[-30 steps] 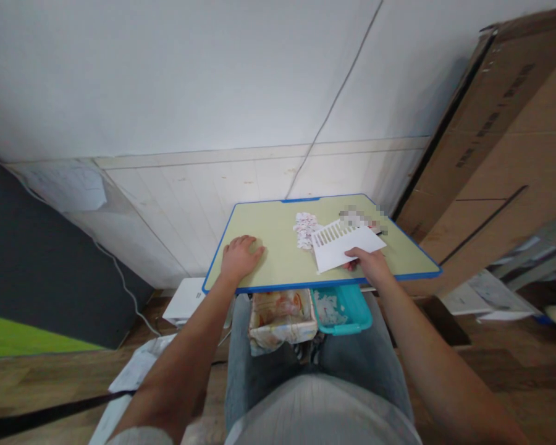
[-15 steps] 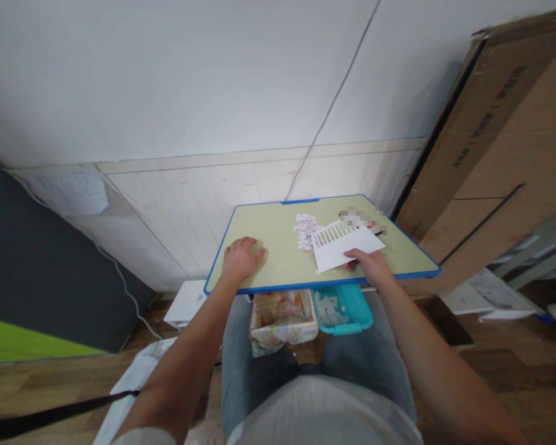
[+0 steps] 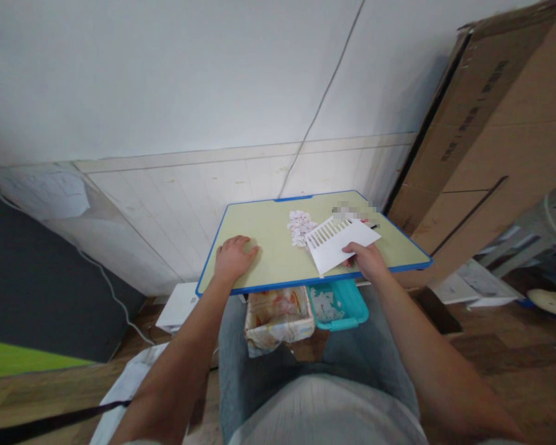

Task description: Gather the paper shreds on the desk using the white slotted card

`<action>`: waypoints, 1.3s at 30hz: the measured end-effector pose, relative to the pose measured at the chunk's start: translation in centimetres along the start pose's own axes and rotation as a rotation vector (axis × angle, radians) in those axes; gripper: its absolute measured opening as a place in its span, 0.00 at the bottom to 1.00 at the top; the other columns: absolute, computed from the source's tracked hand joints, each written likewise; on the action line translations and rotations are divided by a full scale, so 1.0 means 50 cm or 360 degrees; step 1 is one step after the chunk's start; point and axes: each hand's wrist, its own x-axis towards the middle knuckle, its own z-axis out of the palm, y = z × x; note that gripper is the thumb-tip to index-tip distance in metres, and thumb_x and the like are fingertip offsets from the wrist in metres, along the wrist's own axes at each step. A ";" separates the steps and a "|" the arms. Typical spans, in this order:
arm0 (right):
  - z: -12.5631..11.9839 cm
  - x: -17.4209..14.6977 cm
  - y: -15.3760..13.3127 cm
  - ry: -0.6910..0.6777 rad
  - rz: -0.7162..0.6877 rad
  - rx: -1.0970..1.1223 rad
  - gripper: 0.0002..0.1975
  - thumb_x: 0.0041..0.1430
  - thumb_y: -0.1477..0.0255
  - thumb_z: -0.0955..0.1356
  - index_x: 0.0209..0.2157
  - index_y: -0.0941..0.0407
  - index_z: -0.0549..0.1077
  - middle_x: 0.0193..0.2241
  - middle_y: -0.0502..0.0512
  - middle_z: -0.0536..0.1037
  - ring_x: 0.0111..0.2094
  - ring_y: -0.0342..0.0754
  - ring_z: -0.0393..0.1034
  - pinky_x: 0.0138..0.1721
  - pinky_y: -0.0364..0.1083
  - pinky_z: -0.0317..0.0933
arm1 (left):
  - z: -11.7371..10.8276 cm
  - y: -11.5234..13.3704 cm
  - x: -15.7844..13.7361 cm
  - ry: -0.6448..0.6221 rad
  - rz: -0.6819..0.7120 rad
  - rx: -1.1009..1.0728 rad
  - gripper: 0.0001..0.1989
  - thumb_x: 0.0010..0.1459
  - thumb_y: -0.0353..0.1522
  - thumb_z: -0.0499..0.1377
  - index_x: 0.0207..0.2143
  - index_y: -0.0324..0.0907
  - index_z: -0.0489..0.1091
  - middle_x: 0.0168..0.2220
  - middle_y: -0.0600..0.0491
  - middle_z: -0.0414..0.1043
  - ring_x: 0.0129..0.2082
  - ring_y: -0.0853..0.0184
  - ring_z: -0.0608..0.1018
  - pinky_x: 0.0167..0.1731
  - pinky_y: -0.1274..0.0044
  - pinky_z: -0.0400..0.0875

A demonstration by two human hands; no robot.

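My left hand point(image 3: 234, 258) rests palm down on the left part of a small yellow-green table point(image 3: 273, 247) with a blue edge, fingers spread and holding nothing. In my right hand point(image 3: 364, 259) is a white paper sheet point(image 3: 338, 250) with a row of cut-out slots along its far side, the thumb on top and the fingers underneath. A heap of small white paper pieces point(image 3: 300, 227) lies just beyond the sheet's left corner. Behind the sheet, a flat item point(image 3: 352, 213) is blurred out, so I cannot make out its kind.
Below the table's front edge sit a cloth-lined basket point(image 3: 280, 330) and a teal plastic bin point(image 3: 349, 323) with white scraps in it. Tall cardboard boxes point(image 3: 500, 142) lean at the right. A grey cable point(image 3: 322, 102) runs down the white wall behind the table.
The view has shifted slightly, so everything sits a little further left. The sheet in my right hand has tilted slightly, its near corner close to the table's front edge. My left hand stays put.
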 end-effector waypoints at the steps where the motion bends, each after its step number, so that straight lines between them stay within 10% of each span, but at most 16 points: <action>1: 0.000 0.001 -0.001 0.0011 0.0004 0.0015 0.15 0.38 0.64 0.77 0.31 0.50 0.75 0.20 0.49 0.76 0.18 0.49 0.64 0.18 0.48 0.59 | 0.001 -0.001 0.001 -0.0001 0.0000 -0.0002 0.23 0.79 0.45 0.61 0.67 0.47 0.82 0.74 0.42 0.82 0.76 0.47 0.80 0.76 0.57 0.74; 39: -0.008 0.060 -0.001 0.0282 -0.0124 -0.0185 0.15 0.41 0.63 0.76 0.33 0.51 0.76 0.20 0.51 0.78 0.20 0.49 0.69 0.19 0.46 0.64 | 0.021 0.030 0.065 0.0024 -0.0121 -0.0100 0.23 0.75 0.41 0.61 0.65 0.41 0.83 0.71 0.37 0.84 0.73 0.45 0.82 0.75 0.56 0.75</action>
